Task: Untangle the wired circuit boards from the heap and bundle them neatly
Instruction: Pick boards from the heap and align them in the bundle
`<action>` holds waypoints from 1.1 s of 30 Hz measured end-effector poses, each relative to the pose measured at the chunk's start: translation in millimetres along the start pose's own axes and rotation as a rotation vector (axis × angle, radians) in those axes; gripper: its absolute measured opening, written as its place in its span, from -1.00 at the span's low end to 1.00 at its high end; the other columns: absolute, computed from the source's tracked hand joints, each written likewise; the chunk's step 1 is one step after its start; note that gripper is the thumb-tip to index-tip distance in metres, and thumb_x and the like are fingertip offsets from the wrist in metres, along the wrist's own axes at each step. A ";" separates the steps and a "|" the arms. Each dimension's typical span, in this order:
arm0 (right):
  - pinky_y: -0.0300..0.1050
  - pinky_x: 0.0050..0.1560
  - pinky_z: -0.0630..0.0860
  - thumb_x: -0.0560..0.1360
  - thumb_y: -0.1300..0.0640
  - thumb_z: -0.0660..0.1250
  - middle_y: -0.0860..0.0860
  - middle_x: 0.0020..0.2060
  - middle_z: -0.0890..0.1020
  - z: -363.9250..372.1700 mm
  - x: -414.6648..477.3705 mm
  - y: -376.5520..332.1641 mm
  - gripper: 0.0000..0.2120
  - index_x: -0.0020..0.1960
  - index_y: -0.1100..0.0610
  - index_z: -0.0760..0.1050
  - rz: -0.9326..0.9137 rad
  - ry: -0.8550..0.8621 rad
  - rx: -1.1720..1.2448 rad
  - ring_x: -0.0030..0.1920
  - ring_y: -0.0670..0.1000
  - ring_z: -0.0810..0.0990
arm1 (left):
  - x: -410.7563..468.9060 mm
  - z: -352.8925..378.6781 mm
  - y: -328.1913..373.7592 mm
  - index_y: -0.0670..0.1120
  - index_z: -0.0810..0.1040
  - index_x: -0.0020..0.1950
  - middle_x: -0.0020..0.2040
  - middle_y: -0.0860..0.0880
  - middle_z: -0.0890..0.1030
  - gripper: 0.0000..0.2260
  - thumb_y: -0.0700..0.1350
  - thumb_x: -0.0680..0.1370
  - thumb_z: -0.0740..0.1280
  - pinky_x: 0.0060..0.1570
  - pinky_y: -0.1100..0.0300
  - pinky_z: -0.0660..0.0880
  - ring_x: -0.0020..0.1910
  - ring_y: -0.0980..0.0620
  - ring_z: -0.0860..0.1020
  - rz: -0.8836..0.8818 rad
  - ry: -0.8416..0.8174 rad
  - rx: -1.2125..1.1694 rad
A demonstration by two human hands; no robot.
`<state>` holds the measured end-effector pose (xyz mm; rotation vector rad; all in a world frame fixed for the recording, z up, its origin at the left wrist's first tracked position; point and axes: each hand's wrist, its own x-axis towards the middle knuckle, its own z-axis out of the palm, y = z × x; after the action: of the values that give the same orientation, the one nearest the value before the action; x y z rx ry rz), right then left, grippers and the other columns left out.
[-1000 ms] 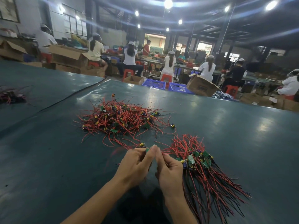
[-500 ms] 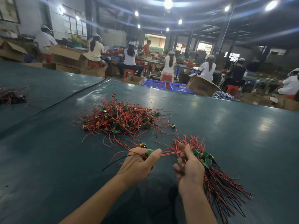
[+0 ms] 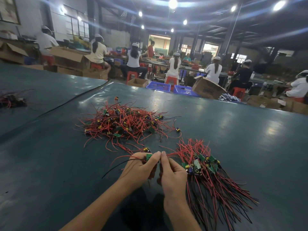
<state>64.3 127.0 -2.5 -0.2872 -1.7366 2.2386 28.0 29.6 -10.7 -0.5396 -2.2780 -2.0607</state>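
Green board [image 3: 148,157] sits pinched in L hand [image 3: 140,169], thumb & forefinger curled on it, near-centre of the dark table [image 3: 233,130]. R hand [image 3: 173,174] pinches its red lead [image 3: 176,153] right beside the L fingertips.

Change vs half a sec ago: hands were apart w/ the red lead stretched between them. Now they've closed back together, tips nearly touching. Black lead [image 3: 116,165] trails free to the left, apart from the heap [image 3: 126,124] farther off.

My read: this unit is out of the tangle & its leads are being run straight and gathered. Prob next: lay it on the sorted bundle [image 3: 205,165] just right of R hand, board w/ the other boards, wires pointing near-right. Heap is still big, so plenty left to do.
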 end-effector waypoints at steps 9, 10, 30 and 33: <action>-0.32 -0.64 0.17 0.56 0.14 0.35 -0.09 -0.51 0.43 -34.4 28.2 -18.1 -0.82 -0.16 0.16 0.66 0.063 0.325 0.302 -0.61 -0.18 0.23 | -0.3 -2.9 12.7 -0.06 0.42 -0.46 -0.51 -0.01 0.46 -0.60 -0.05 0.58 0.32 -0.44 0.24 0.39 -0.53 0.05 0.43 -0.041 -0.051 -0.025; -0.33 -0.64 0.17 0.57 0.15 0.34 -0.09 -0.50 0.44 -36.2 28.7 -18.7 -0.81 -0.16 0.17 0.66 0.042 0.327 0.320 -0.60 -0.19 0.23 | -0.8 -2.0 13.8 -0.08 0.43 -0.45 -0.51 -0.01 0.47 -0.61 -0.04 0.57 0.33 -0.44 0.24 0.39 -0.53 0.05 0.44 -0.051 -0.051 -0.044; -0.30 -0.57 0.17 0.62 -0.12 0.15 -0.01 -0.45 0.46 -36.6 20.3 -20.6 -0.53 -0.17 0.16 0.67 -0.111 0.191 0.396 -0.56 -0.12 0.24 | 9.2 -11.8 13.1 -0.07 0.66 -0.31 -0.40 -0.08 0.53 -0.87 -0.01 0.33 0.47 -0.50 0.30 0.40 -0.49 0.10 0.41 -0.146 0.175 -0.693; -0.31 -0.57 0.19 0.57 -0.31 -0.02 -0.02 -0.47 0.47 -38.7 21.3 -19.4 -0.31 -0.12 0.20 0.66 -0.063 0.059 0.493 -0.57 -0.11 0.26 | 10.1 -16.5 15.7 -0.10 0.63 -0.31 -0.47 0.00 0.38 -0.81 0.01 0.38 0.42 -0.53 0.29 0.31 -0.53 0.11 0.29 -0.178 0.142 -0.791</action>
<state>59.2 174.1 7.0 -0.1807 -1.0952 2.4859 19.2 17.1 8.9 -0.1782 -1.4066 -2.9435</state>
